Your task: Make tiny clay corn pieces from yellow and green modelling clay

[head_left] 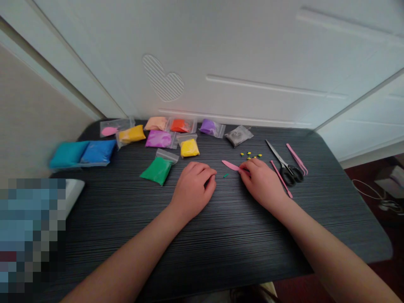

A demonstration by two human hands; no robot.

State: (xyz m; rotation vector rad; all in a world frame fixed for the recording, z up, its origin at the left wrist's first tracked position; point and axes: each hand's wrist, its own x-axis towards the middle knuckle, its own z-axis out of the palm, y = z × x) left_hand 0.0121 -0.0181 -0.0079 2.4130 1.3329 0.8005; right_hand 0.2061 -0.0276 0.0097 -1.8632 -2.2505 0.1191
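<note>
My right hand (pixel 260 179) is closed around the handle of a pink plastic clay knife (pixel 230 165), whose blade points left, close to the tabletop. Just left of its fingers a small green strip of clay (pixel 225 175) lies on the dark table. My left hand (pixel 195 187) rests left of that strip, fingers curled and thumb tip near the index finger; whether anything small is between them I cannot make out. Behind my right hand sit several tiny yellow and green clay pieces (pixel 249 153). A bag of green clay (pixel 158 169) lies left of my left hand.
Bags of clay line the back, among them yellow (pixel 190 148), purple (pixel 208 126), grey (pixel 239 135) and blue (pixel 98 151). Black-handled scissors (pixel 285 166), a thin pink tool (pixel 282 179) and pink tweezers (pixel 296 158) lie at right. A white panel (pixel 195 50) stands behind the table.
</note>
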